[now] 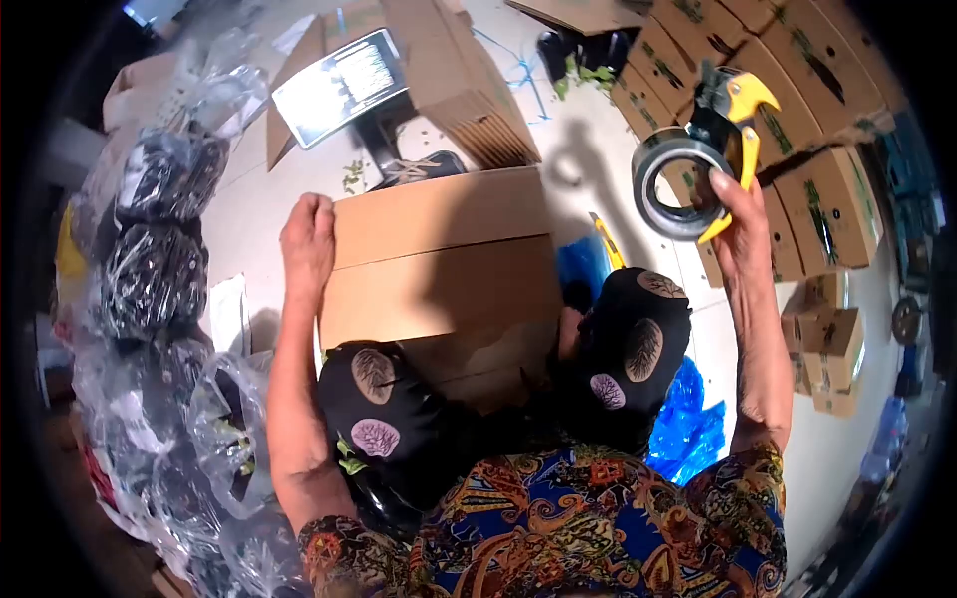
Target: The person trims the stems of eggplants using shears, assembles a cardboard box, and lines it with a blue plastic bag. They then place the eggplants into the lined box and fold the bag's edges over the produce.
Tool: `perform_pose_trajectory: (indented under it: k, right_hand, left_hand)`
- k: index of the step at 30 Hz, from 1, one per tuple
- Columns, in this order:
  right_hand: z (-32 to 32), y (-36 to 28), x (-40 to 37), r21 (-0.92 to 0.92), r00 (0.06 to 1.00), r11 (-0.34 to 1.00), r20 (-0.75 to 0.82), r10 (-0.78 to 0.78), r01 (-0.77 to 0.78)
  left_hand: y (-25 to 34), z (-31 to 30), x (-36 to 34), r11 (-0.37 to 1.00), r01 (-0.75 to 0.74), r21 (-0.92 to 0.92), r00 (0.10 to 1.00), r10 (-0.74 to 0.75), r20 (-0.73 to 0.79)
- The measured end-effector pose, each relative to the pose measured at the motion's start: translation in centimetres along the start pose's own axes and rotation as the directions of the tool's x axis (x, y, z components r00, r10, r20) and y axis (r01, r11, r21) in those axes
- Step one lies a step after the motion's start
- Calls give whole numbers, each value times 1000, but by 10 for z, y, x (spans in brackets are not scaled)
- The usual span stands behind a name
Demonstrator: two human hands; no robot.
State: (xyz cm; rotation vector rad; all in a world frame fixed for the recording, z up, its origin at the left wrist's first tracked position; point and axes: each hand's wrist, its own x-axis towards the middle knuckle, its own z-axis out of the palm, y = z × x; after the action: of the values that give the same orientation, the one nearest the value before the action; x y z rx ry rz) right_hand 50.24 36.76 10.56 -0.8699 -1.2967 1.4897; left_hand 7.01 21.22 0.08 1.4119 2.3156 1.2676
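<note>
Head view: cardboard box (439, 224) in front of the seated person, lying between and just beyond the knees, flaps meeting at a seam across the top. Left grip (307, 239) curled around the box's far-left edge, grasping it. Right grip (740, 221) well apart from the box, raised at right, clasping a yellow-and-black tape dispenser (743, 97); tape roll (650, 204) mounted on it, thumb against the roll. Yellow utility knife (606, 242) right of the box, near the right knee. Blue plastic (688, 424) beside that leg. Left: clear-plastic-wrapped dark bundles (155, 279). Right: stacked cartons (812, 70). Beyond the box, a tilted bright panel (339, 88), possibly a screen; glare hides its face.
</note>
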Motion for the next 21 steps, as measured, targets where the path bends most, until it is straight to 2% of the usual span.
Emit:
perform_pose_trajectory:
  k: [2,3,5,6,7,9,11,13,17,18,21]
  right_hand:
    - [37,-16,-10,4,997,999,62,-39,39]
    - [47,-22,-9,-18,991,999,134,-25,28]
    - [77,-27,-10,-130,985,991,170,-13,36]
    - [87,-22,-9,-204,991,978,134,-24,51]
    - [104,-31,-9,-269,964,962,262,32,42]
    - [123,-7,0,-333,903,892,397,-161,305]
    - [146,9,5,-448,809,774,573,-135,447]
    - [160,44,13,-549,774,785,616,148,286]
    - [167,53,23,-462,708,802,703,71,378]
    - [171,47,22,-499,698,732,715,46,463]
    - [175,43,17,-535,698,670,716,35,515]
  left_hand:
    - [4,-1,-2,1000,9,8,1000,-9,-16]
    - [3,-1,-2,999,-32,12,999,32,-29]
    - [-1,-2,-2,996,-60,63,997,63,-46]
    - [-1,-2,-2,996,-62,70,997,66,-45]
    - [-1,-1,-2,996,-64,60,996,67,-52]
    - [1,-1,-3,997,-62,36,996,65,-63]
    - [-2,0,-3,998,-49,47,996,53,-75]
    - [-2,0,-4,998,-70,8,994,70,-89]
    - [0,-2,-5,1000,-20,-23,996,18,-87]
    - [-1,-2,-5,998,-35,-47,990,28,-139]
    - [-7,-9,-12,981,156,-114,959,-178,-222]
